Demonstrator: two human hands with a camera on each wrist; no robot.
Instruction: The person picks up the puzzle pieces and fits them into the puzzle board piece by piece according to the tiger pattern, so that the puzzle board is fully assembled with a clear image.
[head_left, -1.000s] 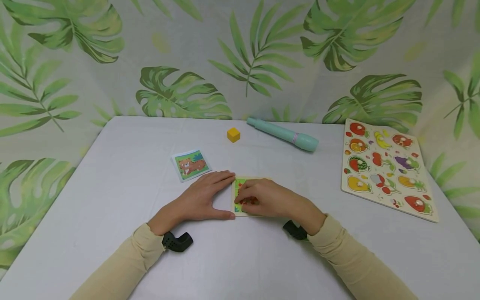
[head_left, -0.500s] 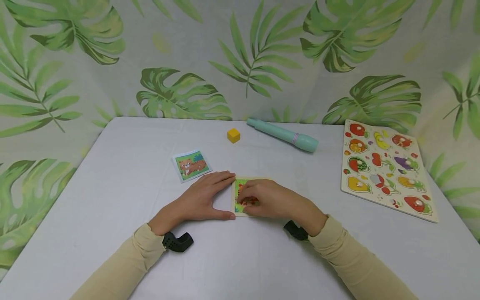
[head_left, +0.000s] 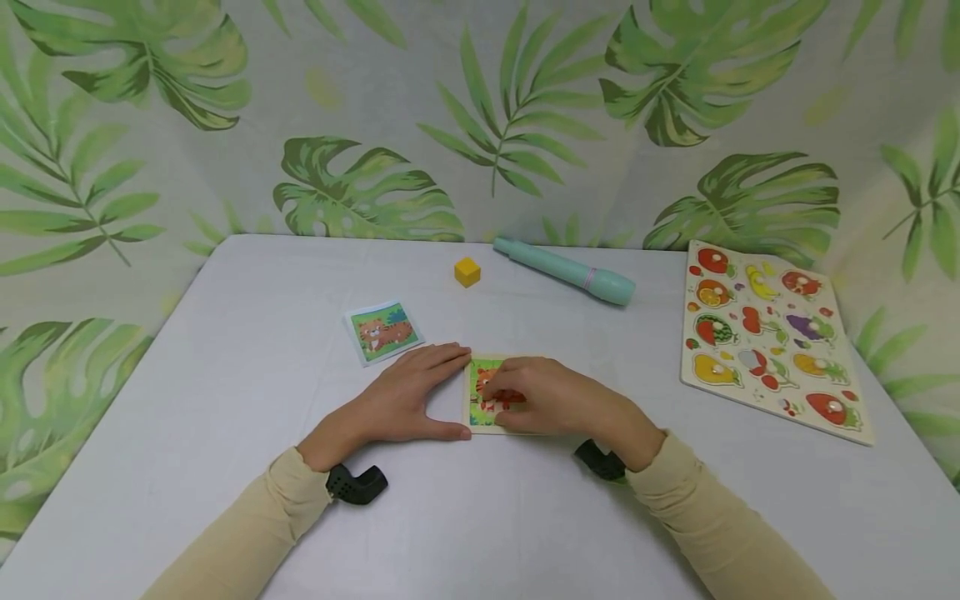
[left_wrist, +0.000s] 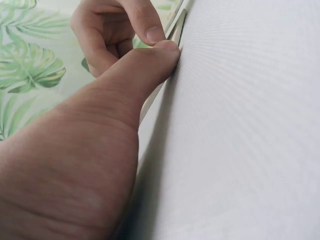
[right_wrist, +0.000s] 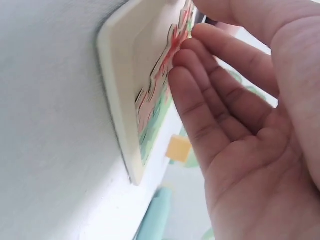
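In the head view a small square puzzle board (head_left: 477, 421) with a red and orange animal on green lies on the white table. My left hand (head_left: 408, 396) rests flat at its left edge, thumb and fingers spread to the two corners. My right hand (head_left: 551, 396) bends over the board, covering its right part, with thumb and forefinger down on the picture. In the right wrist view jagged-edged puzzle pieces (right_wrist: 157, 85) lie beside a bare, pale part of the tray (right_wrist: 117, 65). Whether the right fingertips pinch a piece is hidden.
A picture card (head_left: 384, 332) with a brown animal lies left of the board. Farther back are a yellow cube (head_left: 467, 272) and a pale green tube (head_left: 566, 270). A fruit knob puzzle (head_left: 772, 333) lies at the table's right side.
My right hand has slid slightly to the right across the puzzle board, baring more of the picture's left part. The left hand has stayed at the board's left edge.
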